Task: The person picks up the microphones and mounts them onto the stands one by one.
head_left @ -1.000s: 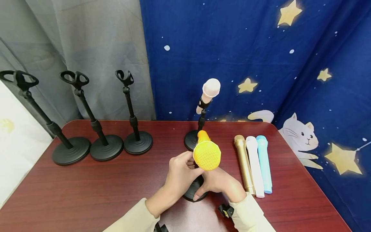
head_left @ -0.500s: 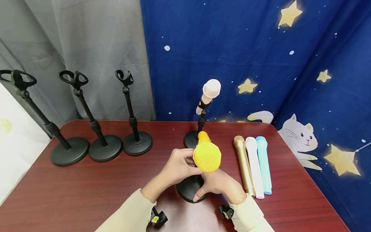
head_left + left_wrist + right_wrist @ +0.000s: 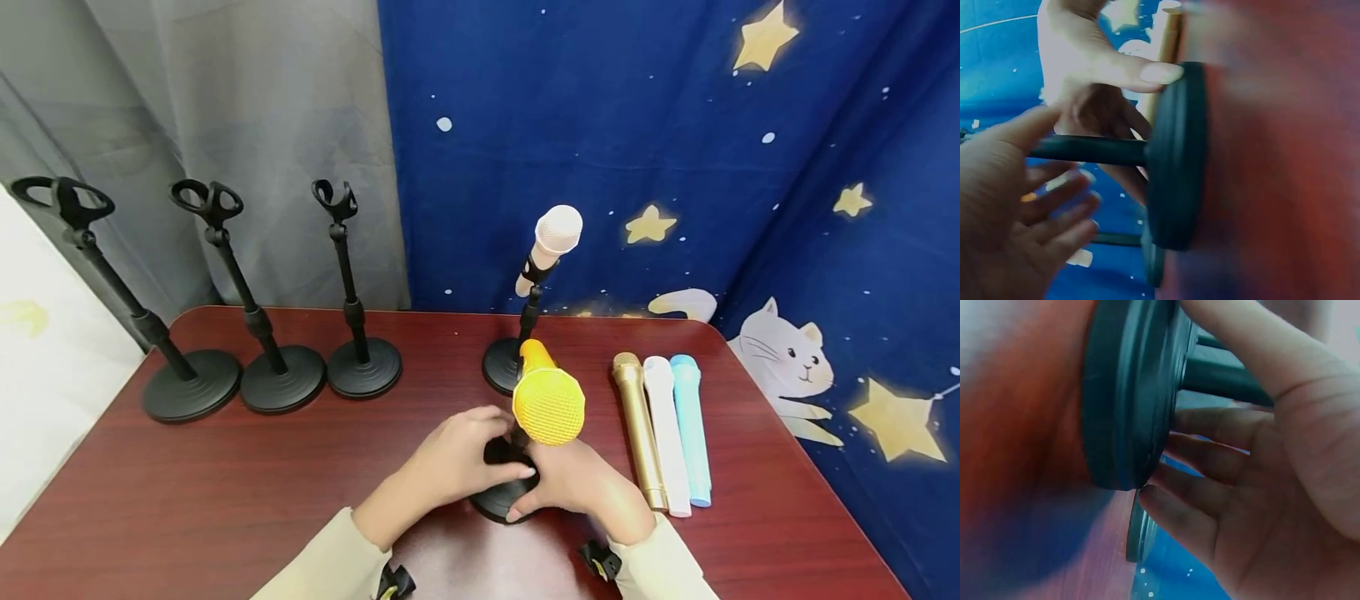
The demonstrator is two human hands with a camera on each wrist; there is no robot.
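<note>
While the right hand (image 3: 582,483) grips the round base (image 3: 491,502) of the near black stand, its thumb on the front rim, the left hand (image 3: 457,454) lies across from it in the head view, thumb stretched over the base; the yellow microphone (image 3: 549,407) sits at the top of this stand, its mesh head towards the camera; just behind, a white microphone (image 3: 558,231) is tilted in the clip of another black stand (image 3: 501,367); to the left three more black stands, the outer one (image 3: 191,387), the middle one (image 3: 283,379) and the inner one (image 3: 365,368), stand in a row on the red-brown table (image 3: 300,500); to the right a gold microphone (image 3: 640,433), a second white microphone (image 3: 666,437) and a light blue microphone (image 3: 692,429) lie side by side.

In the left wrist view the left hand's fingers are loosely spread around the pole (image 3: 1100,150) and clasp nothing; whether the palm brushes the pole I cannot tell; the right thumb presses the base's rim.

In the right wrist view the base stands between the right hand's thumb and curved fingers, fingertips against or close to its edge; part of another base (image 3: 1140,531) shows behind it.
</note>
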